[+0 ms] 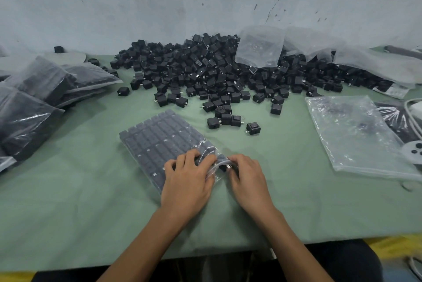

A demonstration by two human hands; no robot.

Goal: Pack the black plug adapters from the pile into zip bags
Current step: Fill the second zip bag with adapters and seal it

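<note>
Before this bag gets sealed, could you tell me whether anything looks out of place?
One adapter sits askew at the mouth of the zip bag, outside the neat rows, between left hand and right hand.

Green table (68,208) bears adapter pile (205,71), zip bags (157,137).

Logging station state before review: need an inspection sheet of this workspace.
Surface: green cloth over the table.
Job's things: pile of black adapters at the back; zip bag packed with rowed adapters, centre; filled bags stacked on the left; empty bag lying flat on the right.
Clutter: loose plastic bags on the pile; grey disc at the right edge.
Grippers: left hand and right hand both grip the zip bag's open end.
Cables: white cable at the right edge.
Surroundings: grey wall behind, cracked.
</note>
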